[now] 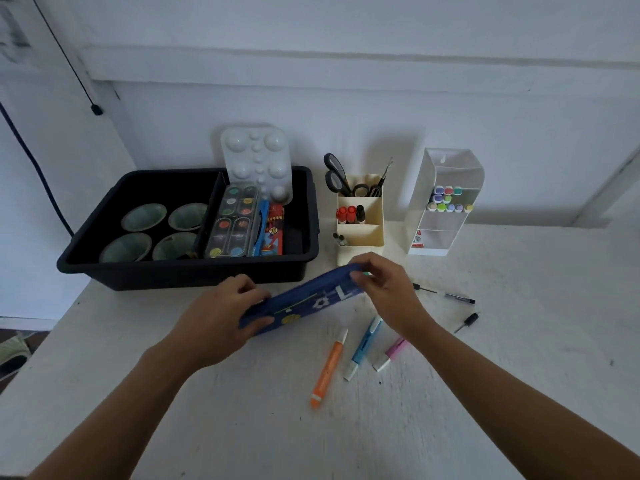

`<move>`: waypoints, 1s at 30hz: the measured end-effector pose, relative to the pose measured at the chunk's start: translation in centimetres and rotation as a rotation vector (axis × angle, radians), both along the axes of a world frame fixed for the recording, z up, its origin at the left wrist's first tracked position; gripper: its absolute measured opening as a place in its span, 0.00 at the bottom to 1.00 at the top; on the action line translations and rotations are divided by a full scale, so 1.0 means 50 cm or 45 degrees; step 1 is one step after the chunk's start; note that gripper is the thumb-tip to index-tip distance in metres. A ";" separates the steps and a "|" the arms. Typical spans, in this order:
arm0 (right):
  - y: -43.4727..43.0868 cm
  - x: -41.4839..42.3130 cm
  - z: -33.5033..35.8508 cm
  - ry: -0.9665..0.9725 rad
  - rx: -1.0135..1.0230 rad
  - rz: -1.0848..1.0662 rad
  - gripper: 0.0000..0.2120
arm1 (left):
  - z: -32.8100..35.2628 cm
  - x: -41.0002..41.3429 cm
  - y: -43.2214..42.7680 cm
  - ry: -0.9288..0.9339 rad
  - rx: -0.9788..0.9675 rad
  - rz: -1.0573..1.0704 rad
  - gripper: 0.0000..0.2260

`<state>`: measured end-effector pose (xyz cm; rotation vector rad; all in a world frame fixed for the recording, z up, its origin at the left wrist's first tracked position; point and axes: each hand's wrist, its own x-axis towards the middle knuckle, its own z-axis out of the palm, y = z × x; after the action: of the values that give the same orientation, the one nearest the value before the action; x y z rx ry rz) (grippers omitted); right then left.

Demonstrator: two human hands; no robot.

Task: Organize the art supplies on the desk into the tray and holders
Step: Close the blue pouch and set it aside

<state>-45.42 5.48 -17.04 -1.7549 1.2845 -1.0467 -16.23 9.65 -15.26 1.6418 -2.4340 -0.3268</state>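
A blue pencil case (304,299) with white and yellow prints lies tilted on the white desk, just in front of the black tray (304,268). My left hand (221,317) grips its near left end. My right hand (384,285) pinches its far right end. An orange highlighter (327,370), a blue one (363,346) and a pink one (389,355) lie loose on the desk under my right forearm. A black pen (446,294) and a small black cap-like piece (467,322) lie to the right.
The tray holds several green cups (143,218), a watercolour set (233,220), a white palette (258,161) and a crayon box (273,230). A cream holder (362,233) contains scissors and markers. A clear marker case (443,202) stands right of it. The wall is close behind.
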 end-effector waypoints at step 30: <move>-0.217 0.238 0.165 0.248 0.134 -0.020 0.23 | 0.063 -0.126 -0.240 0.508 -0.125 0.425 0.10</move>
<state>-33.54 -5.37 -8.77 -1.8033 1.4471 -0.8164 -22.56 -2.34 -12.10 1.7095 -1.8273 -0.4256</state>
